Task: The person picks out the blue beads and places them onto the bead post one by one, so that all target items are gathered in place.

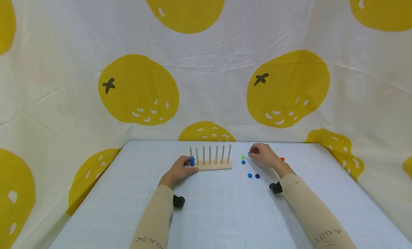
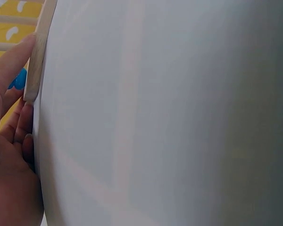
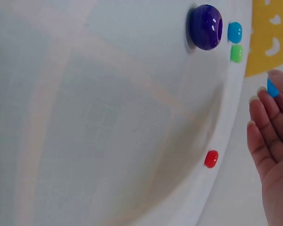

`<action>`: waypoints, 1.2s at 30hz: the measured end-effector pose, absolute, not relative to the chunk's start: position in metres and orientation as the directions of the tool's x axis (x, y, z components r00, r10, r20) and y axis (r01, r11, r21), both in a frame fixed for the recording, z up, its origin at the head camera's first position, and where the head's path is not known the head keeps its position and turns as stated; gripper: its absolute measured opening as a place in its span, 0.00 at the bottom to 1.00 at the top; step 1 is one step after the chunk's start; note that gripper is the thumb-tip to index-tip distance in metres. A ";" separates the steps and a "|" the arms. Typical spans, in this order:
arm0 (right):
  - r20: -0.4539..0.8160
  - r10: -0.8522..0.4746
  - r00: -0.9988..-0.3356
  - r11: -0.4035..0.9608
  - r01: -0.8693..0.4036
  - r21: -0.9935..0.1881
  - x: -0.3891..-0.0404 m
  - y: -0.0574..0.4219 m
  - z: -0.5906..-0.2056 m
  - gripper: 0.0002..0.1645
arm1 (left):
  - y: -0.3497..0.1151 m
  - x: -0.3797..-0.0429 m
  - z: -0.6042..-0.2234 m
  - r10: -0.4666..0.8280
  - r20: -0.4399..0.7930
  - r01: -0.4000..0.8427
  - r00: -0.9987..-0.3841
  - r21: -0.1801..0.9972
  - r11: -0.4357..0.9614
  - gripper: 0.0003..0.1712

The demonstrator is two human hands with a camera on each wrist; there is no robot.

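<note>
A wooden peg rack [image 1: 214, 167] with a row of upright pegs stands on the table. My left hand [image 1: 178, 169] grips its left end, the thumb along the front of the base and the fingers behind. Blue beads [image 1: 192, 161] are stacked on the leftmost peg; the other pegs are bare. To the right of the rack, my right hand [image 1: 264, 155] pinches a blue bead [image 3: 272, 88] between thumb and fingertips, raised off the table. Near it lie a green bead [image 1: 243, 157], two blue beads [image 1: 243, 162] and a dark purple bead [image 1: 257, 176].
An orange-red bead [image 1: 282, 159] lies beyond the right wrist. A pale checked cloth [image 1: 219, 213] covers the table. Behind it hangs a white curtain [image 1: 212, 91] printed with yellow fruit.
</note>
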State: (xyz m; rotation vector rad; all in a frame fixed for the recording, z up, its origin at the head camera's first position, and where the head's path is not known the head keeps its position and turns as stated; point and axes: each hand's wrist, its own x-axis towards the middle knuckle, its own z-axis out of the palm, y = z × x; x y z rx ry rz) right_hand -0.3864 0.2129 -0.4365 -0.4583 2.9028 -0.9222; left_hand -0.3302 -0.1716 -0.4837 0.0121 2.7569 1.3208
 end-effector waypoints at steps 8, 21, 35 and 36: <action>0.150 -0.343 -0.927 0.739 -0.365 -0.566 -0.377 0.212 -0.432 0.09 | -0.172 -0.330 -0.484 0.053 -0.044 -0.001 -0.998 0.779 0.627 0.32; 0.241 -0.382 -0.892 0.707 -0.450 -0.546 -0.362 0.203 -0.418 0.07 | -0.171 -0.331 -0.482 0.067 -0.033 0.015 -0.997 0.789 0.615 0.31; 0.327 -0.433 -0.840 0.627 -0.541 -0.561 -0.344 0.169 -0.403 0.08 | -0.171 -0.331 -0.481 0.077 -0.030 0.023 -0.997 0.796 0.604 0.29; 0.331 -0.436 -0.837 0.623 -0.546 -0.560 -0.342 0.167 -0.402 0.08 | -0.171 -0.331 -0.481 0.079 -0.030 0.025 -0.996 0.795 0.606 0.29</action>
